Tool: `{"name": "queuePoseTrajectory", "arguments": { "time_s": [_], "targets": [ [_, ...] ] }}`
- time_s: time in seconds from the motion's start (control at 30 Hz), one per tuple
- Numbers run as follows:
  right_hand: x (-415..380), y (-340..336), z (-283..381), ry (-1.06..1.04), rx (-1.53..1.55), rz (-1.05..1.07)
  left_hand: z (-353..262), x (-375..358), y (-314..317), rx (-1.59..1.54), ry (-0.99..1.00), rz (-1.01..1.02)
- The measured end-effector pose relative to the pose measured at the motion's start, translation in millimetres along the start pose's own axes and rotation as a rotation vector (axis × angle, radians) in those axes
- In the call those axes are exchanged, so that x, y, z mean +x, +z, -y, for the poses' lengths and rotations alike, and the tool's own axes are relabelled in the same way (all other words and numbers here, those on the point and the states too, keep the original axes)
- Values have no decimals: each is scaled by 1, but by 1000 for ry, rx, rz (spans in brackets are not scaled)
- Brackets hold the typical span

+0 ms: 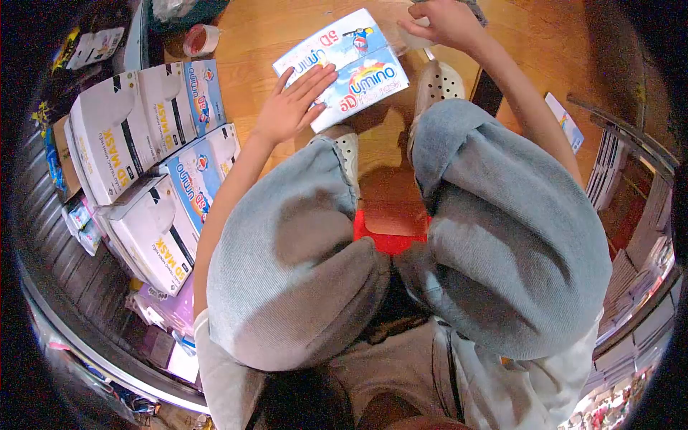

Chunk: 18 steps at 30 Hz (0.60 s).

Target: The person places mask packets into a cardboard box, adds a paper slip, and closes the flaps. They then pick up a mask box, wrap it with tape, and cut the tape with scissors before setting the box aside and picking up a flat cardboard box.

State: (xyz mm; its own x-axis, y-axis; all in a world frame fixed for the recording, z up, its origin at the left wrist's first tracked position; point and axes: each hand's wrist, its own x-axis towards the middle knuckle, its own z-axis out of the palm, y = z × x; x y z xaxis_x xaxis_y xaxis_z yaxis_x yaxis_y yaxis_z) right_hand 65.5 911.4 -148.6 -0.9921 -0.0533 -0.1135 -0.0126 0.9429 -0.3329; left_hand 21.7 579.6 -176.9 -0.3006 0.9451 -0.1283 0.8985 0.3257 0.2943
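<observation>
A white and blue Umino 5D mask box [357, 61] lies on the wooden floor in front of me, with a seam across its printed top. My left hand [297, 104] rests on the box's left part, fingers stretched out over the print. Beyond the box's right end, my right hand [448, 27] has its fingers bent at a pale, translucent thing [410, 32]. I cannot tell what that hand holds. Behind the right wrist, a grey edge shows at the top of the view.
A tape roll with a reddish core [201, 41] lies at the upper left. Stacked 5D mask boxes [118, 132] line the left side. My knees and pale perforated clogs [438, 82] frame the floor around a red stool [393, 242]. Shelved packs [631, 272] stand right.
</observation>
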Motion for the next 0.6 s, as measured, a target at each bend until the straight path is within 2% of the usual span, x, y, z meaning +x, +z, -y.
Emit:
{"name": "queuePoseTrajectory", "arguments": {
  "time_s": [0.17, 0.27, 0.6],
  "targets": [
    [1, -4, 4, -3, -73, 44, 1, -1, 3, -3, -4, -11],
    [2, 4, -2, -66, -53, -33, 1, -1, 2, 7, 4, -8],
    [3, 2, -4, -70, -83, -4, -3, -2, 1, 15, -14, -3]
  ]
}}
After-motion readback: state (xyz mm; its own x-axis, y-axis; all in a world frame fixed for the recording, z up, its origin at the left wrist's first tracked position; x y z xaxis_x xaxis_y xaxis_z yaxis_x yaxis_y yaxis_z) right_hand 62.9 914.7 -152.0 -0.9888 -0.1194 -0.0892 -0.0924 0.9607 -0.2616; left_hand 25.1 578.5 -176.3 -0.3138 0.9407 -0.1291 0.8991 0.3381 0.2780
